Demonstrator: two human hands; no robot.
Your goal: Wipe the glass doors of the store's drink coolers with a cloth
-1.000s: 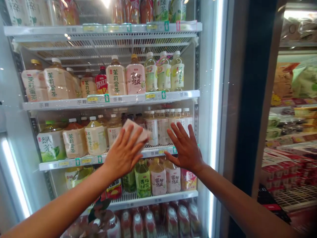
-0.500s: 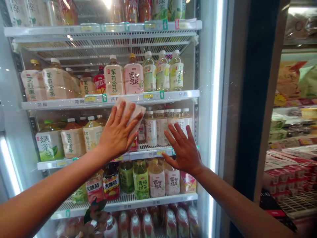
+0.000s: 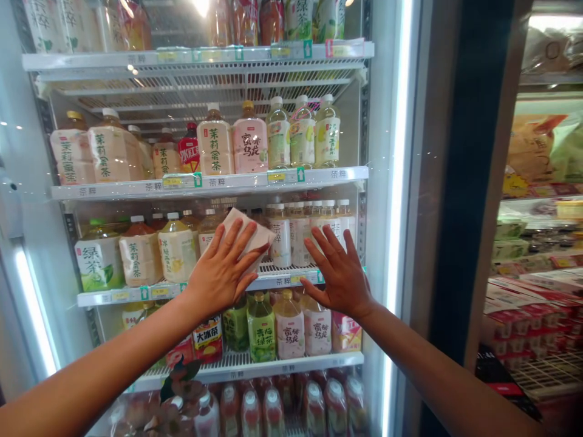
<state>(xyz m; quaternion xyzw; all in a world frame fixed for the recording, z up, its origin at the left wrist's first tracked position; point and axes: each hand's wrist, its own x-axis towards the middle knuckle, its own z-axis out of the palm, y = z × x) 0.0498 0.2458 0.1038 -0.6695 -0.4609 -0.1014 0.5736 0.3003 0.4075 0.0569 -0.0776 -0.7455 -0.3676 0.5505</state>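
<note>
Glass door (image 3: 378, 121) blocks any reach to the bottles (image 3: 296, 133) behind it. I've got open glass above and below my left hand (image 3: 223, 270); my right hand (image 3: 339, 273) sits close to the door frame (image 3: 460, 182), little room rightward.

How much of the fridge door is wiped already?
Hard to tell what is finished: the glass door shows no clear line between wiped and unwiped parts. In hand now: the left hand presses a white cloth flat on the glass in front of the middle shelf of tea bottles, while the right hand rests flat beside it. The top and bottom areas are untouched right now.
</note>
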